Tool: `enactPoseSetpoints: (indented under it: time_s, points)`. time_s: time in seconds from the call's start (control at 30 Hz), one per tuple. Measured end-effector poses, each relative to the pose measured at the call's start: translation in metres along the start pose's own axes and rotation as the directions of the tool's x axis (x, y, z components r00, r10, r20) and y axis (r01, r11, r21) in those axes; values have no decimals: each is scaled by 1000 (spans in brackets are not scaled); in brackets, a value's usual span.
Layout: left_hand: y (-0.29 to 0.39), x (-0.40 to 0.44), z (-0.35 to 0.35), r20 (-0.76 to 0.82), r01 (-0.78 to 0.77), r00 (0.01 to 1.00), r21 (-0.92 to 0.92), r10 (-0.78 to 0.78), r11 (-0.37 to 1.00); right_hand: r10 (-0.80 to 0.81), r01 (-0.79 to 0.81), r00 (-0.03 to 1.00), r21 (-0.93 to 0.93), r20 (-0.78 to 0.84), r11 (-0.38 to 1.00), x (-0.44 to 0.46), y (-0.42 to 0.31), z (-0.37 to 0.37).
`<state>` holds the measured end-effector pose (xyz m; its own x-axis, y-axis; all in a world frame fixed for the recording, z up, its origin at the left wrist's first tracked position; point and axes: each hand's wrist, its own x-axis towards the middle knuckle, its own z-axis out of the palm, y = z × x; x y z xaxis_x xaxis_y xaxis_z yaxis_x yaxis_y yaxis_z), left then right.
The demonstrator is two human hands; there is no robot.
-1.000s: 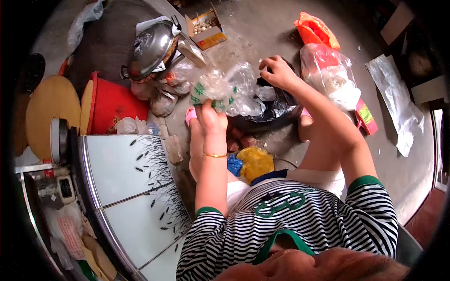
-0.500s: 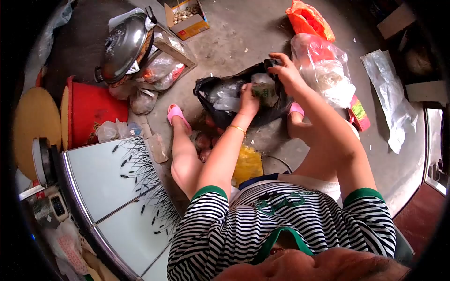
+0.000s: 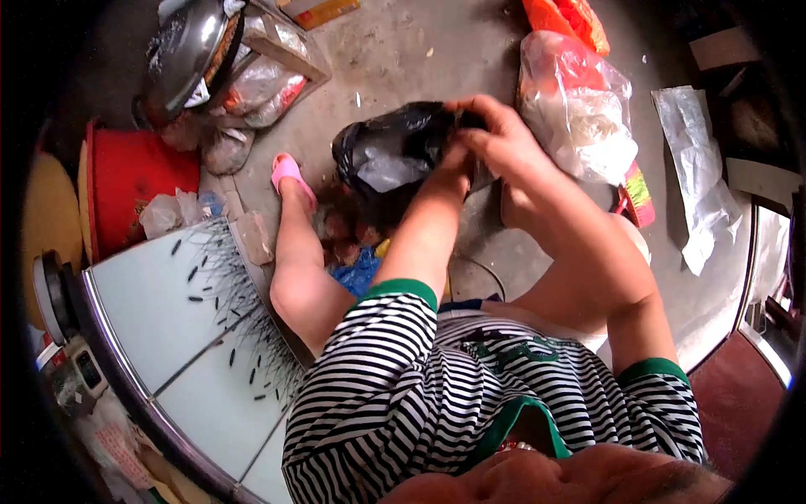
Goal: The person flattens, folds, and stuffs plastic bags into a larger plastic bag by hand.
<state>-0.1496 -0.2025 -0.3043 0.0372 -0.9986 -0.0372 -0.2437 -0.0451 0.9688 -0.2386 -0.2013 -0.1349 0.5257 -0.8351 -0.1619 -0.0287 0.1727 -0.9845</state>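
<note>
A black plastic bag (image 3: 390, 134) hangs open above the floor between my legs. Whitish clear plastic (image 3: 388, 170) shows inside its mouth. My right hand (image 3: 497, 139) grips the right side of the bag's rim, fingers curled over the black film. Close beneath it, my left hand (image 3: 457, 160) reaches to the same side of the bag. The fingers of the left hand are hidden behind the right hand and the bag, so whatever they hold is out of sight.
A blue plastic bag (image 3: 357, 270) and some round reddish things (image 3: 340, 231) lie between my feet. Clear bags (image 3: 579, 118) and an orange bag (image 3: 571, 23) are at the right. Left stand a red tub (image 3: 138, 189), a lidded pan (image 3: 185, 59) and a tiled surface (image 3: 155, 315).
My left hand has moved right, up against my right hand. The green-marked clear bag it held is no longer visible. The black bag's mouth has narrowed, and the blue bag has come into view.
</note>
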Motion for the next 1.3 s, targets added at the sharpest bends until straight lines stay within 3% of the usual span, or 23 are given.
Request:
enactPoseSetpoints:
  time_s: [0.03,0.07,0.1,0.2,0.23,0.27,0.33,0.4,0.43,0.47,0.5,0.57,0.6,0.63,0.7,0.73,0.83,0.93,1.03,1.1,1.17,1.27,1.3]
  points:
    - [-1,7,-4,111,-106,991,298,76,949,-14,6,999,-167,-43,986,2,-3,-7]
    - [1,11,-11,231,-226,965,504,122,834,-130,100,988,-311,-80,945,7,1,-15]
    - [5,14,-20,348,-338,927,614,140,713,-218,148,969,-432,-116,889,17,12,-22]
    - [15,4,-47,496,-505,854,713,159,487,-219,108,958,-475,-184,873,27,11,-36]
    - [0,-5,-56,389,-468,883,759,261,452,-169,75,972,-463,-165,883,27,13,-42]
    - [63,-36,-72,98,-123,992,532,84,838,-124,46,982,-455,-144,889,28,10,-45]
    - [96,-72,-103,77,-298,951,488,300,820,-184,48,960,-527,-210,849,7,-26,-25]
    - [107,-113,-132,192,14,978,307,-77,952,-117,-4,960,-430,-254,903,13,-17,-29]
    - [99,-131,-139,266,46,957,268,-119,962,-127,-1,959,-453,-252,891,15,-12,-32]
    - [87,-151,-143,370,131,890,352,-266,927,-142,5,958,-477,-251,879,16,-10,-32]
    - [63,-171,-140,456,80,818,515,-351,854,-123,-19,953,-462,-276,887,15,-12,-28]
    - [-2,-221,-123,460,38,725,717,-513,696,-82,-71,942,-432,-326,899,13,-16,-21]
    - [-1,-234,-113,419,-6,648,838,-636,546,-139,-22,943,-472,-302,881,15,-12,-23]
    - [-42,-246,-103,404,118,485,848,-775,516,-194,26,941,-511,-277,859,20,-3,-30]
    - [-89,-276,-91,359,79,586,867,-727,491,-238,68,938,-538,-253,840,23,0,-32]
    - [-79,-280,-86,284,107,629,890,-724,443,-228,61,939,-529,-257,846,23,-1,-31]
    - [-95,-278,-79,185,221,336,938,-924,268,-229,58,936,-524,-268,850,23,-5,-27]
    - [-112,-272,-88,257,363,258,868,-931,340,-192,22,941,-518,-278,855,27,-2,-29]
    - [-129,-267,-103,377,287,383,819,-843,497,-164,-25,945,-563,-282,826,26,-8,-24]
    - [-138,-285,-103,317,209,580,832,-750,514,-176,-31,946,-618,-272,786,24,-9,-23]
    - [-138,-299,-99,492,-66,544,832,-680,550,-213,-12,944,-672,-252,741,25,-3,-26]
    - [-43,-286,-95,516,-125,244,856,-821,501,-226,9,944,-666,-240,746,19,-6,-23]
    - [-60,-296,-87,467,-150,244,884,-850,442,-115,-57,954,-542,-277,838,14,-16,-17]
